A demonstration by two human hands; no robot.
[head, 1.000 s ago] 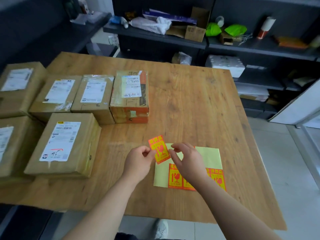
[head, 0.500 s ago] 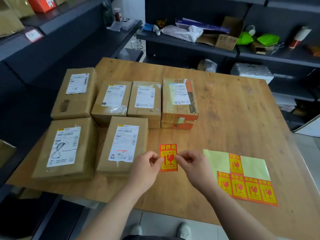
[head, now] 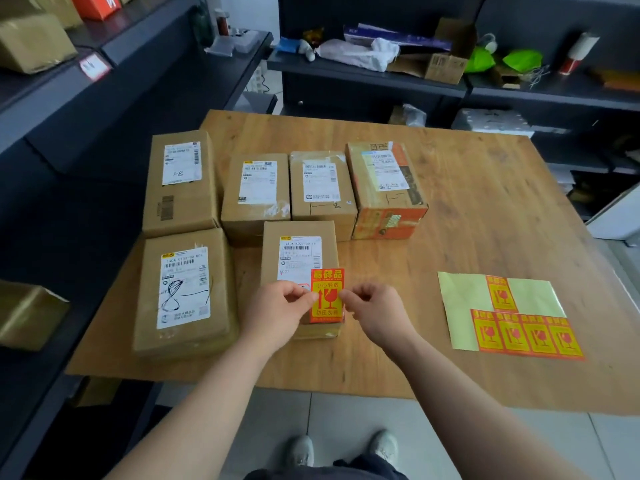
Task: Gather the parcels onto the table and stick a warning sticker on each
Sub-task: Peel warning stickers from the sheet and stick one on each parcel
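Note:
Several cardboard parcels with white labels lie on the wooden table (head: 467, 209). A red and yellow warning sticker (head: 327, 295) is stretched between my left hand (head: 278, 315) and my right hand (head: 375, 311), each pinching one side edge. It hangs over the near right corner of the closest parcel (head: 299, 247); whether it touches the box I cannot tell. The sticker sheet (head: 471, 306), pale yellow backing with several stickers left on it, lies on the table to the right.
A large parcel (head: 183, 292) lies left of the closest one. Behind stand two small parcels (head: 256, 192) (head: 322, 188), a tall one (head: 180, 181) and an orange-sided box (head: 386, 188). Dark shelving runs along the left and back. Another box (head: 27, 313) sits low at left.
Both hands carried the sticker left and forward from bare table onto the closest parcel's corner. My head turned left, so the sheet now appears farther right.

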